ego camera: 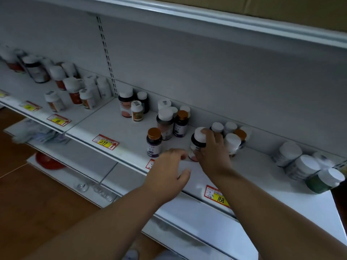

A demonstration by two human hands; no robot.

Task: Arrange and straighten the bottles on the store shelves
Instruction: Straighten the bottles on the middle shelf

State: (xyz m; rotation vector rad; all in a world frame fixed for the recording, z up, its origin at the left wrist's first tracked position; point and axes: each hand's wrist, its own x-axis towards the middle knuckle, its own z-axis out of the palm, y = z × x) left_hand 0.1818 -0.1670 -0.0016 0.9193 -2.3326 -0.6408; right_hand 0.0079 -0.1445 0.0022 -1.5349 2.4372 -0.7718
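My right hand grips a dark bottle with a white cap that stands upright on the white shelf. My left hand hovers just left of it over the shelf's front edge, fingers loosely bent and holding nothing. A purple-labelled bottle with an orange cap stands left of my left hand. Behind my right hand is a cluster of white-capped bottles. Two more bottles stand farther back.
More bottles stand at the far left, mid shelf and far right. Price tags line the shelf's front rail. A lower shelf holds a red round object. The upper shelf's edge overhangs.
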